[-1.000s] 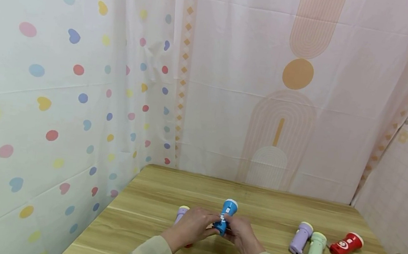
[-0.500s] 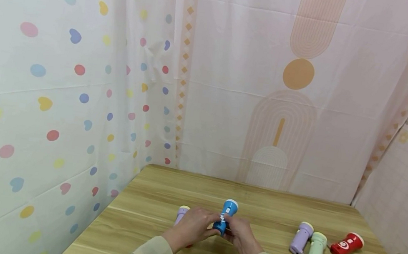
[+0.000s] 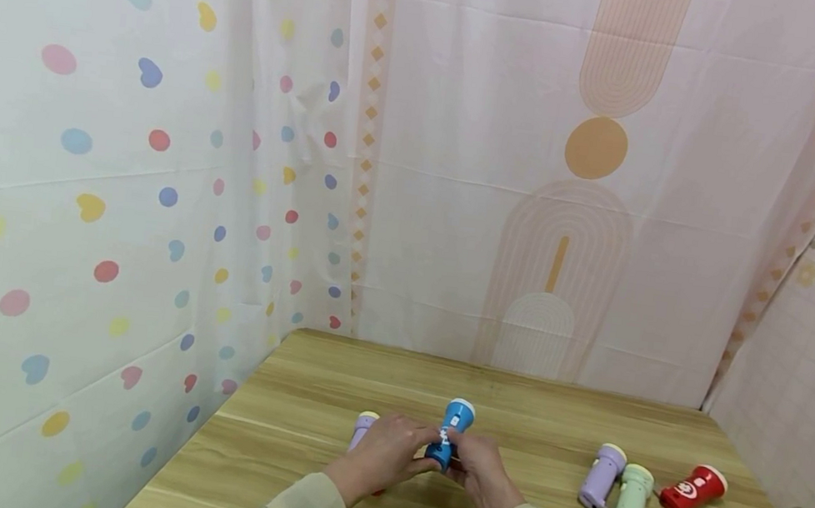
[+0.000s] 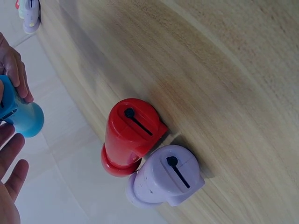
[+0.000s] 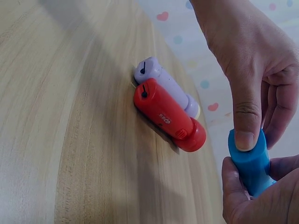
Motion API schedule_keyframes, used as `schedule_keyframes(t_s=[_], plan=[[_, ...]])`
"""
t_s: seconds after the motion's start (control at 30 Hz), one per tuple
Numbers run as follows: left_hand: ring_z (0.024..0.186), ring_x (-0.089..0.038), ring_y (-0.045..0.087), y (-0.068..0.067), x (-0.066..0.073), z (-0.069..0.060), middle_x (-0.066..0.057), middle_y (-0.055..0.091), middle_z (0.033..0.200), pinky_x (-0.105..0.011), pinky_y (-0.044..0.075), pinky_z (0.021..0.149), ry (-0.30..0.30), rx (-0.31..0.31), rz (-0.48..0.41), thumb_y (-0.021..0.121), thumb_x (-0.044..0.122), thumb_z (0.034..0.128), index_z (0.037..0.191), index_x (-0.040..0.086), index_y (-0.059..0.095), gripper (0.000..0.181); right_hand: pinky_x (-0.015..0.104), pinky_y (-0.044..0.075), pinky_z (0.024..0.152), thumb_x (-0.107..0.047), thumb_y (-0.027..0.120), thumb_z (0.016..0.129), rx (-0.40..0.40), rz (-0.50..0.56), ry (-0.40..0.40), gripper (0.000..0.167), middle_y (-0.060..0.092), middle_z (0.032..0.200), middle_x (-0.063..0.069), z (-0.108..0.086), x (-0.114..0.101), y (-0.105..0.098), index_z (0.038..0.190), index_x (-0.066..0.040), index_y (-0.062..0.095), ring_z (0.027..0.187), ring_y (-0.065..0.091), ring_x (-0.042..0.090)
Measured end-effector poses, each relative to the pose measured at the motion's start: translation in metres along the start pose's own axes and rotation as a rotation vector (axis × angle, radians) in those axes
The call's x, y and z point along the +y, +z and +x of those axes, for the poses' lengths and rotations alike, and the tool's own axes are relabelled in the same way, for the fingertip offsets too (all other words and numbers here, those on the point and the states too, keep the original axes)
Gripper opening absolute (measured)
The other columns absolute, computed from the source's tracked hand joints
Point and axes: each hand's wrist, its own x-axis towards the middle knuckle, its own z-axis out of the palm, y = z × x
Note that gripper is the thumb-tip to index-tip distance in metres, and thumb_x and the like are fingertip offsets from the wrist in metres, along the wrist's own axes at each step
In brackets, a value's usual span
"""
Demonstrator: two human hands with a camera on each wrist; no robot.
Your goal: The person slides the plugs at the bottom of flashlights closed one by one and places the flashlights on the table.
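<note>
Blue flashlight point(image 3: 458, 417) above counter point(image 3: 333, 380), pinched by fingers of left hand point(image 3: 388, 451) and right hand point(image 3: 484, 468), red flashlight point(image 4: 126, 140) beside purple flashlight point(image 4: 163, 173) to its left, green, purple and red flashlights point(image 3: 631, 499) to its right

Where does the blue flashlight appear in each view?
Head: blue flashlight low, slightly right of centre, between left hand and right hand.
Left wrist: left edge, about mid-height, cut off.
Right wrist: lower right.
Shared landmark: purple flashlight nearest the left hand; both wrist views show it beside a red flashlight.
</note>
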Motion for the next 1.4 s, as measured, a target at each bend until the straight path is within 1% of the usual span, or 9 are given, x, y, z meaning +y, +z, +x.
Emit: schedule_keyframes(t_s=[0.17, 0.37, 0.57, 0.73, 0.87, 1.0, 1.1, 1.2, 1.4], plan=[[0.08, -0.001, 0.066, -0.001, 0.001, 0.001, 0.011, 0.072, 0.093, -0.025, 0.053, 0.072, 0.011, -0.012, 0.001, 0.078, 0.04, 0.0849, 0.097, 0.017, 0.071, 0.026, 0.031, 0.057, 0.069, -0.014, 0.055, 0.102, 0.005, -0.008, 0.011, 0.035, 0.065, 0.097, 0.022, 0.001, 0.002, -0.001, 0.118, 0.017, 0.051, 0.082, 0.063, 0.024], [0.08, -0.001, 0.065, -0.002, -0.001, 0.001, 0.011, 0.072, 0.094, -0.024, 0.052, 0.073, -0.008, -0.069, 0.011, 0.077, 0.04, 0.0858, 0.1, 0.018, 0.072, 0.027, 0.029, 0.056, 0.066, -0.015, 0.056, 0.102, 0.004, -0.029, 0.012, 0.034, 0.066, 0.095, 0.021, 0.003, 0.004, 0.0, 0.116, 0.016, 0.053, 0.08, 0.064, 0.023], [0.074, 0.001, 0.06, -0.005, -0.005, 0.002, 0.012, 0.069, 0.089, -0.02, 0.049, 0.068, 0.02, -0.098, 0.012, 0.076, 0.041, 0.0866, 0.096, 0.018, 0.071, 0.026, 0.028, 0.055, 0.065, -0.017, 0.056, 0.102, -0.013, -0.053, 0.011, 0.034, 0.066, 0.097, 0.019, 0.006, 0.005, 0.001, 0.115, 0.014, 0.055, 0.08, 0.064, 0.023], [0.076, -0.001, 0.06, -0.005, -0.008, 0.002, 0.012, 0.068, 0.089, -0.023, 0.051, 0.07, 0.002, -0.12, -0.013, 0.07, 0.043, 0.0913, 0.095, 0.018, 0.071, 0.025, 0.026, 0.054, 0.064, -0.016, 0.055, 0.102, -0.032, -0.053, 0.017, 0.034, 0.066, 0.097, 0.019, 0.009, 0.007, 0.003, 0.116, 0.014, 0.055, 0.08, 0.064, 0.022], [0.079, -0.005, 0.065, -0.007, -0.01, 0.002, 0.008, 0.071, 0.09, -0.027, 0.054, 0.073, -0.004, -0.085, -0.014, 0.064, 0.036, 0.0969, 0.097, 0.017, 0.072, 0.021, 0.026, 0.054, 0.064, -0.017, 0.056, 0.102, -0.036, -0.065, 0.016, 0.036, 0.067, 0.098, 0.018, 0.011, 0.009, 0.005, 0.118, 0.015, 0.055, 0.081, 0.064, 0.023], [0.081, -0.008, 0.067, -0.008, -0.013, 0.002, 0.007, 0.072, 0.091, -0.028, 0.055, 0.073, -0.003, -0.039, -0.011, 0.065, 0.029, 0.0969, 0.099, 0.016, 0.072, 0.015, 0.026, 0.053, 0.061, -0.016, 0.058, 0.1, -0.036, -0.082, 0.003, 0.038, 0.067, 0.095, 0.018, 0.013, 0.01, 0.008, 0.118, 0.016, 0.053, 0.079, 0.064, 0.023], [0.079, -0.007, 0.066, -0.008, -0.017, 0.0, 0.007, 0.071, 0.091, -0.028, 0.055, 0.07, -0.027, -0.038, -0.007, 0.066, 0.027, 0.0959, 0.099, 0.016, 0.073, 0.013, 0.028, 0.054, 0.063, -0.014, 0.059, 0.098, -0.038, -0.095, -0.01, 0.038, 0.066, 0.095, 0.02, 0.014, 0.013, 0.008, 0.118, 0.017, 0.051, 0.08, 0.064, 0.024], [0.079, -0.008, 0.065, -0.008, -0.021, -0.002, 0.005, 0.071, 0.094, -0.029, 0.056, 0.073, -0.074, -0.071, -0.004, 0.067, 0.027, 0.0955, 0.101, 0.014, 0.073, 0.015, 0.033, 0.056, 0.068, -0.013, 0.059, 0.098, -0.029, -0.114, -0.009, 0.038, 0.065, 0.098, 0.022, 0.014, 0.014, 0.008, 0.119, 0.018, 0.05, 0.083, 0.065, 0.027], [0.098, -0.017, 0.068, -0.009, -0.031, -0.008, 0.0, 0.072, 0.107, -0.037, 0.054, 0.088, -0.189, -0.157, 0.008, 0.065, 0.028, 0.0968, 0.11, 0.014, 0.073, 0.021, 0.041, 0.056, 0.079, -0.013, 0.059, 0.098, 0.012, -0.168, 0.04, 0.04, 0.064, 0.103, 0.025, 0.014, 0.016, 0.009, 0.122, 0.018, 0.049, 0.09, 0.065, 0.032]])
